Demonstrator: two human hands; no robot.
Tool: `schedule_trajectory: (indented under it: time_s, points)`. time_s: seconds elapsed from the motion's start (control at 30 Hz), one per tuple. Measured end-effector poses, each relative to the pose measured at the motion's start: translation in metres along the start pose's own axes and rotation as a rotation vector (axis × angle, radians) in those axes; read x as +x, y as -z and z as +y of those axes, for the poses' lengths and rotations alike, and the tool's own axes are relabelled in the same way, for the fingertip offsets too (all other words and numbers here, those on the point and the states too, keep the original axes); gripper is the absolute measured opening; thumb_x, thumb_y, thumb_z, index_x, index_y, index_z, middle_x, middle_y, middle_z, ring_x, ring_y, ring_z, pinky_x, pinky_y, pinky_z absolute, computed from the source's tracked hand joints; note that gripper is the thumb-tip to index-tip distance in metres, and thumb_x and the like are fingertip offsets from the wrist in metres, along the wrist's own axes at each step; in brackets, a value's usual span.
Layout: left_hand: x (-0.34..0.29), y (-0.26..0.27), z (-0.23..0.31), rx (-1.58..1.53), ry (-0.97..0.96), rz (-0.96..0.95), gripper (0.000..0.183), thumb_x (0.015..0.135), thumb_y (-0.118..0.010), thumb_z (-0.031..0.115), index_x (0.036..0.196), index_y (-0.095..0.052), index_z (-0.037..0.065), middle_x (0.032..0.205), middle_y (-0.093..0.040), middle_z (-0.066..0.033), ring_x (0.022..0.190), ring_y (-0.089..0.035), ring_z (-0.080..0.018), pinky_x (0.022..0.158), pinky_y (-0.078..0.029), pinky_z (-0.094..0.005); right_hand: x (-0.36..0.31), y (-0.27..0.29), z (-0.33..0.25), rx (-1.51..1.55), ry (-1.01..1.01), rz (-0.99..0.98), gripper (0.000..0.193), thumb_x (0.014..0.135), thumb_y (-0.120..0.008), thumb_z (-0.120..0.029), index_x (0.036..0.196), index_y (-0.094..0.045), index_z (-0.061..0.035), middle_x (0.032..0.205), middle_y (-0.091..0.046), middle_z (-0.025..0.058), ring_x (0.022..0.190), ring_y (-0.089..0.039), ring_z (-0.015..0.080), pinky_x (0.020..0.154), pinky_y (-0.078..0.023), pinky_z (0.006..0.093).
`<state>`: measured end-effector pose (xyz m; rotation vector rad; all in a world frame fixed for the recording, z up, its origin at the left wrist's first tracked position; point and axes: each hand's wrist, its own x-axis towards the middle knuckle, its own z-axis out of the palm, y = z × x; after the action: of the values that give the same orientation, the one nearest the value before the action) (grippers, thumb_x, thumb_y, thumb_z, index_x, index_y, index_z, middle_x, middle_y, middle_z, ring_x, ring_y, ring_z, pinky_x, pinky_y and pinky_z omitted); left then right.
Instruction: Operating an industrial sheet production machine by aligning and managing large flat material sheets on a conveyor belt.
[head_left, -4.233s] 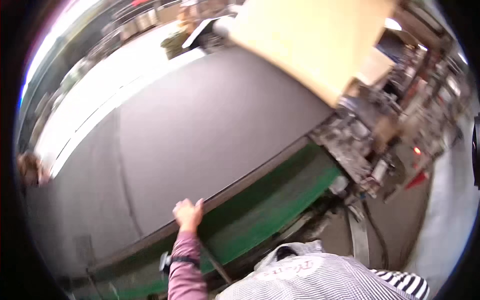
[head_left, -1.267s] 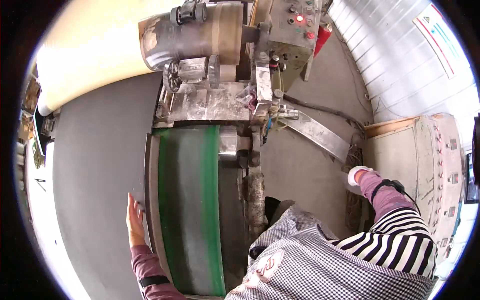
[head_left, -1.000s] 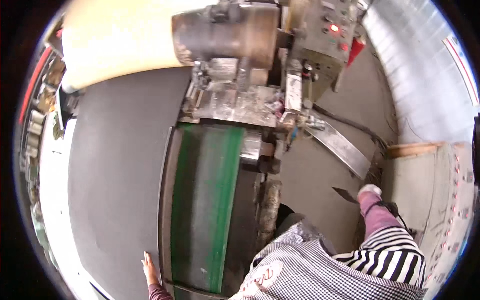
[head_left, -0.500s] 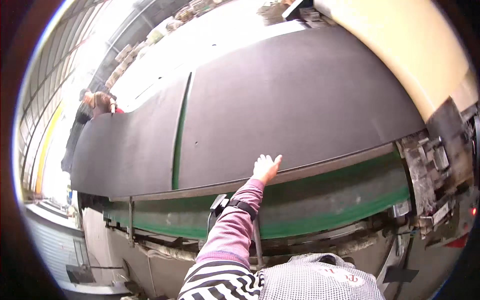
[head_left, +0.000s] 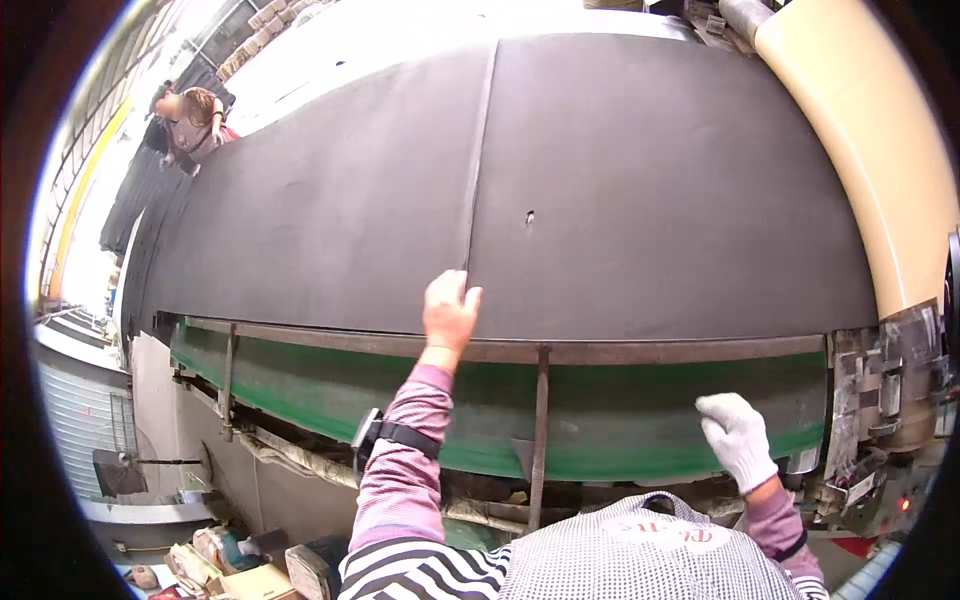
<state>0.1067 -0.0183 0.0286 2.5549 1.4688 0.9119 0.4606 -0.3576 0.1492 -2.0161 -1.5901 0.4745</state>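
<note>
Two wide dark grey sheets, the left sheet (head_left: 330, 210) and the right sheet (head_left: 670, 190), lie flat side by side on a long conveyor. A narrow seam (head_left: 480, 150) runs between them. My bare left hand (head_left: 450, 310) rests at the near end of this seam, thumb apart, fingers reaching over the sheet and partly foreshortened. In a white glove, my right hand (head_left: 738, 437) hangs over the green belt in front of the sheets, its fingers curled and nothing visible in them. A small hole (head_left: 530, 217) shows in the right sheet.
A metal rail (head_left: 640, 350) borders the sheets, above a green belt (head_left: 660, 420). A large cream roll (head_left: 860, 130) curves along the right, with machine parts (head_left: 880, 390) below it. Another person (head_left: 195, 125) stands at the far left end. Boxes and clutter (head_left: 250, 580) lie lower left.
My left hand has moved left to the seam. The green gap between the sheets has narrowed to a thin line. My gloved right hand has come into view; the view has shifted.
</note>
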Motion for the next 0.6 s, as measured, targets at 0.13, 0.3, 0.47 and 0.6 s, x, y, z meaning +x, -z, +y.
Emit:
schedule_trajectory:
  time_s: [0.13, 0.3, 0.47, 0.6]
  points:
    - [-0.007, 0.048, -0.090, 0.341, 0.470, -0.173, 0.057, 0.075, -0.074, 0.033, 0.118, -0.058, -0.001, 0.121, -0.056, -0.0186, 0.118, -0.049, -0.0342, 0.102, -0.040, -0.0441, 0.110, -0.062, -0.029, 0.171, 0.181, -0.100, 0.022, 0.085, -0.061, -0.012, 0.105, -0.068, -0.0083, 0.095, -0.067, 0.0119, 0.091, -0.065, 0.0295, 0.081, -0.052, 0.0363]
    - [-0.023, 0.065, -0.142, 0.454, 0.585, -0.191, 0.042, 0.080, -0.069, 0.034, 0.105, -0.066, 0.000, 0.107, -0.063, -0.0200, 0.105, -0.058, -0.0349, 0.091, -0.047, -0.0442, 0.201, -0.152, -0.062, 0.154, 0.087, -0.192, 0.036, 0.088, -0.054, -0.020, 0.121, -0.055, -0.0046, 0.102, -0.064, 0.0213, 0.098, -0.061, 0.0378, 0.089, -0.048, 0.0441]
    - [-0.036, 0.075, -0.176, 0.508, 0.625, -0.250, 0.040, 0.081, -0.067, 0.034, 0.102, -0.068, -0.001, 0.102, -0.066, -0.0220, 0.100, -0.061, -0.0357, 0.089, -0.048, -0.0437, 0.204, -0.152, -0.047, -0.023, -0.175, -0.184, 0.028, 0.088, -0.056, -0.022, 0.109, -0.055, -0.0031, 0.103, -0.060, 0.0226, 0.098, -0.060, 0.0384, 0.084, -0.050, 0.0461]
    - [-0.036, 0.081, -0.169, 0.431, 0.662, -0.266, 0.040, 0.078, -0.071, 0.032, 0.100, -0.068, -0.001, 0.101, -0.066, -0.0202, 0.098, -0.062, -0.0347, 0.088, -0.049, -0.0437, 0.193, -0.119, -0.012, -0.188, -0.199, -0.223, 0.029, 0.084, -0.056, -0.023, 0.109, -0.056, -0.0081, 0.102, -0.059, 0.0185, 0.096, -0.060, 0.0374, 0.081, -0.049, 0.0473]
